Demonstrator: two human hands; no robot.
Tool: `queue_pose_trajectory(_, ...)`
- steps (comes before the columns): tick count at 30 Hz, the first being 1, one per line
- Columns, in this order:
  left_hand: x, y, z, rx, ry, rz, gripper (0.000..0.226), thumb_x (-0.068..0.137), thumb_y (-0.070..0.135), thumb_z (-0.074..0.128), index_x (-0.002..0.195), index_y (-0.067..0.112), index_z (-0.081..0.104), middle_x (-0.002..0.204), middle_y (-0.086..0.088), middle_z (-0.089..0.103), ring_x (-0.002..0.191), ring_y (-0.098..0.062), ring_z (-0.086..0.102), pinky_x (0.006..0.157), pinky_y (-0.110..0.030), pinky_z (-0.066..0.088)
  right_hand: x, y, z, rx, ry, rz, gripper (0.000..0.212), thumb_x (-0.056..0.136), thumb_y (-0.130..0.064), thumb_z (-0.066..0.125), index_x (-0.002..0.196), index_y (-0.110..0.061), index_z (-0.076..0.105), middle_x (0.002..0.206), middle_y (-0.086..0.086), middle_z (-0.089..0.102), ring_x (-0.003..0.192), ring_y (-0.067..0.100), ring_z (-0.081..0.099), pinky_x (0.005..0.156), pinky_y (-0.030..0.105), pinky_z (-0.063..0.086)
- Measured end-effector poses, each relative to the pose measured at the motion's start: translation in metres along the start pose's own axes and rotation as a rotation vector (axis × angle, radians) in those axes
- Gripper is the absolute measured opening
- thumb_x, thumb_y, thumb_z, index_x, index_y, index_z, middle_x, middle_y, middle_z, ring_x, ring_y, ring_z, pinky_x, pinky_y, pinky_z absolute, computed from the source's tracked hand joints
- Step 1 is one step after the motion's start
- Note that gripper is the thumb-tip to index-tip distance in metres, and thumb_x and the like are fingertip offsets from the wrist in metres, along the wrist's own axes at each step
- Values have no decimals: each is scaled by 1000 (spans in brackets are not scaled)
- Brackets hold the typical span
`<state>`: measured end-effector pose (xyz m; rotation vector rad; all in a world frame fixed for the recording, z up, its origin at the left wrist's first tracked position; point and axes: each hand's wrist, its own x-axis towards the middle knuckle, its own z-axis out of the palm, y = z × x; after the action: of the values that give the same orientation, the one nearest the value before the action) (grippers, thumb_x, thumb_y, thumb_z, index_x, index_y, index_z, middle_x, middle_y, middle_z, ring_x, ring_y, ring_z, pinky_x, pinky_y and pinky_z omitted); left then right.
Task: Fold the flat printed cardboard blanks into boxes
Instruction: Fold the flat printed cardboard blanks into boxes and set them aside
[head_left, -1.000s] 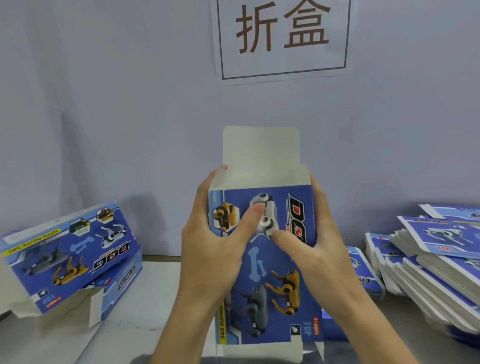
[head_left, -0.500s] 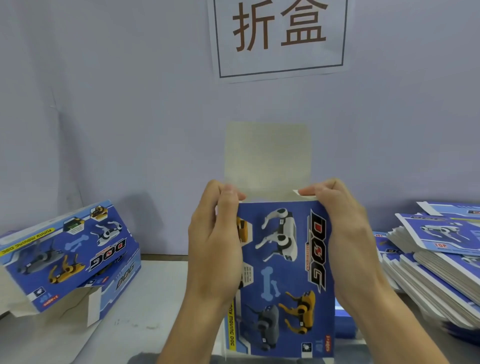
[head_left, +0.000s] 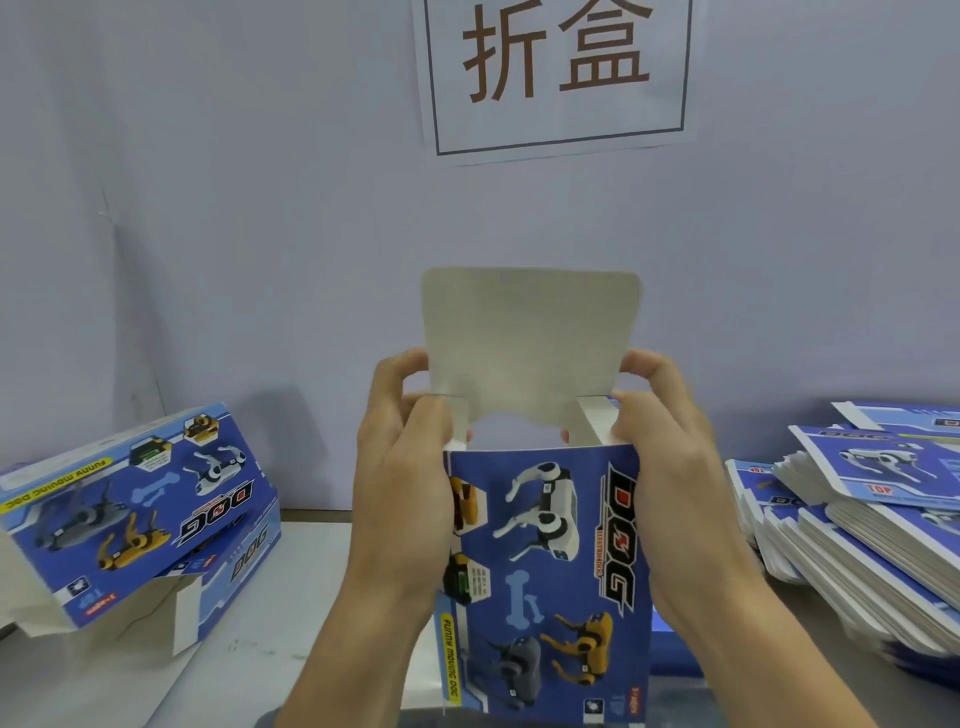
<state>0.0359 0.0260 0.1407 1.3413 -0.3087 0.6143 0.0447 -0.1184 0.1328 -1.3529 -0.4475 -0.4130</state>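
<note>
1 upright blue printed cardboard box (head_left: 550, 571), held centre above grey table (head_left: 291, 597), grey lid flap (head_left: 530, 343) up | left hand (head_left: 402, 483) grips left top edge | right hand (head_left: 675, 488) grips right top edge | 2 folded blue boxes (head_left: 140, 509) left | 1 spread stack of flat blue blanks (head_left: 872, 519) right

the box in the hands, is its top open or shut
Open. The box has its big top flap standing upright, with the left hand and right hand gripping its upper corners.
</note>
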Motion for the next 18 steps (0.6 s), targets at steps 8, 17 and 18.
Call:
queue_pose_trajectory(8, -4, -12, 3, -43, 83, 92, 32, 85, 33, 39, 71, 18, 62, 92, -13, 71, 80, -26, 70, 62, -41, 50, 4, 9, -8, 1, 222, -16, 35, 82, -40, 44, 73, -14, 66, 85, 14, 72, 71, 25, 72, 63, 37, 52)
queue_pose_trajectory(17, 0, -11, 2, 40, 221, -3, 26, 101, 44, 35, 99, 33, 58, 102, -14, 66, 76, -37, 57, 59, -41, 48, 6, 3, -11, 12, -159, -66, 50, 96, -16, 51, 143, -31, 49, 110, -2, 70, 89, 2, 72, 76, 17, 55)
queue_pose_trajectory(18, 1, -10, 1, -11, 224, -61, 24, 103, 45, 36, 104, 32, 57, 109, -18, 64, 72, -32, 58, 57, -39, 48, 6, 3, -13, 27, -206, -48, 65, 91, -14, 58, 145, -45, 41, 118, -2, 68, 97, 8, 72, 82, 24, 57)
